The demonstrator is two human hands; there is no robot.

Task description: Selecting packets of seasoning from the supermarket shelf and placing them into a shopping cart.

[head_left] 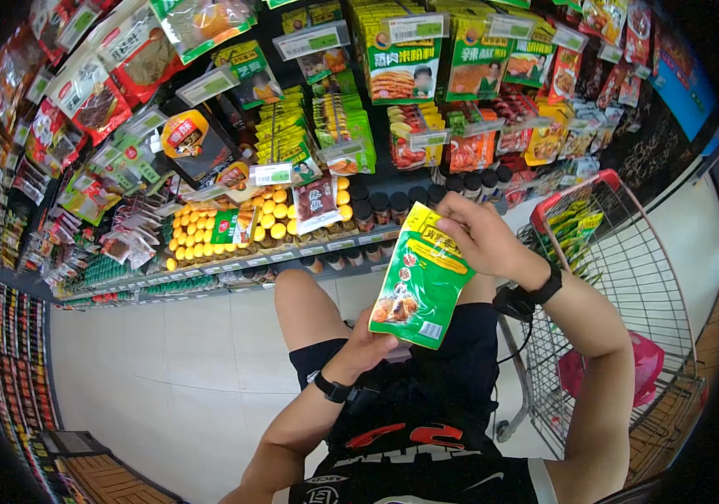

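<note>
While both bare hands hold it up over the person's lap, a glossy green-and-yellow flat plastic packet [428, 269] tilts, its printed face up and its top leaning rightward. The right hand [487, 235] has the packet's upper right corner pinched, thumb and curled fingers drawn close with only the thin film between them. At the packet's lower left corner, the left hand [361, 346] holds the edge lightly, thumb on the front face and the other fingers mostly hidden behind; how far they are bent cannot be told.

Beyond the packet runs a grey shelf ledge [296, 252] lined with goods. Just past the packet's top stand small black-lidded jars [380, 202]; farther to its left are rows of round yellow-capped jars [275, 210], with a dark red clear-edged plastic pouch [317, 207] lying on them. Higher beyond the packet hang dense rows of yellow-green packets [401, 71].

To the packet's right stands a metal wire shopping cart with a red handle [576, 193]; a bright pink plastic bag [643, 370] lies inside it. Below and left of the packet spread pale floor tiles [166, 361].
</note>
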